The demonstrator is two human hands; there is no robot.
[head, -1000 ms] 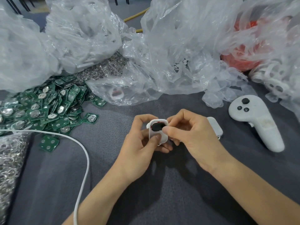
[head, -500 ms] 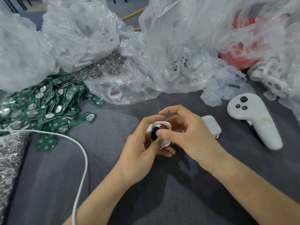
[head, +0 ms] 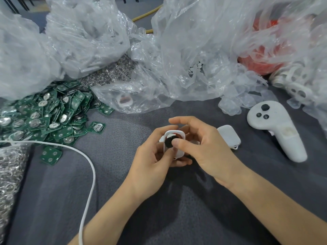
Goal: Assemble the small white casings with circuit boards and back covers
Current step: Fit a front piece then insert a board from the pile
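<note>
While the left hand (head: 150, 161) curls round the white casing (head: 174, 132) to steady it, I note the right hand (head: 203, 149) pinching a black disc (head: 169, 142) into its opening, probably seating it, with the circuit boards (head: 53, 114) heaped well left of that grip.

Has slid the small black round disc (head: 169, 141) down and left in the window of the small white rounded plastic casing (head: 174, 132), baring the window's top. Now presses it with the right hand's (head: 203, 151) thumb; has arched the index finger above.
</note>
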